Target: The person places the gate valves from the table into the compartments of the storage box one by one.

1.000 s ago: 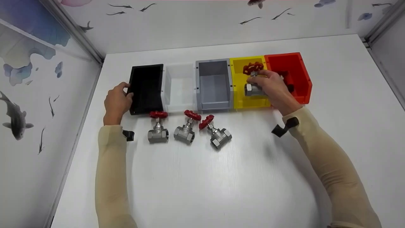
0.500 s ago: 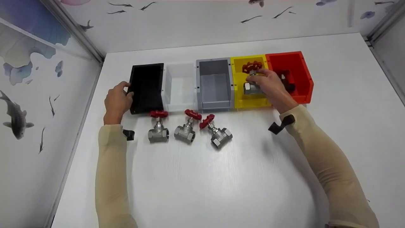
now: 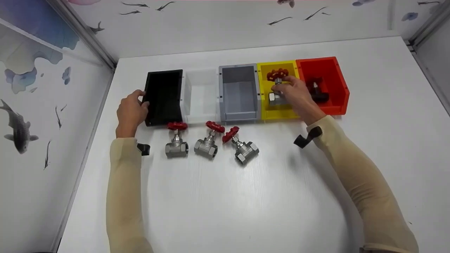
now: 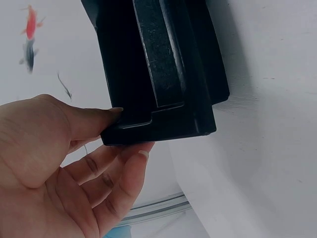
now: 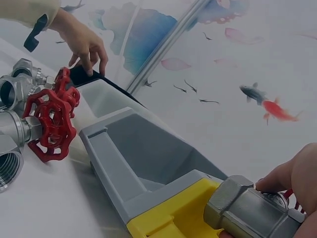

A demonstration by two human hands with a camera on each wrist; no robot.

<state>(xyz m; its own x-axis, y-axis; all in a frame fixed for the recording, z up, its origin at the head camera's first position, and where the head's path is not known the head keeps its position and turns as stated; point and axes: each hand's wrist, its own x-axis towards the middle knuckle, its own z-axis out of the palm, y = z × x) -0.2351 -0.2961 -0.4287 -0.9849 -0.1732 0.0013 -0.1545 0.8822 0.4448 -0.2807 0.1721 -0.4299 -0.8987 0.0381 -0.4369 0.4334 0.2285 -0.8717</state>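
Observation:
My left hand (image 3: 130,112) pinches the left wall of a black bin (image 4: 171,119), thumb over the rim and fingers outside. My right hand (image 3: 298,98) grips a steel valve (image 5: 247,203) by its body and neck; its red handwheel (image 3: 277,74) points toward the back. In the head view this valve is over the yellow bin (image 3: 279,114); whether it touches the bin's floor I cannot tell. Several bins stand joined in a row: black, a white bin (image 3: 202,102), a grey bin (image 3: 239,98), yellow, and a red bin (image 3: 325,66) holding a dark valve-like piece (image 3: 319,95).
Before the bins lie three steel valves with red handwheels: a left valve (image 3: 177,149), a middle valve (image 3: 206,147) and a right valve (image 3: 245,151). Painted wall panels (image 3: 225,31) border the white table (image 3: 225,203) at the back and left.
My right hand has shifted slightly left with the valve over the yellow bin, uncovering more of the dark piece in the red bin. My left hand stays at the black bin.

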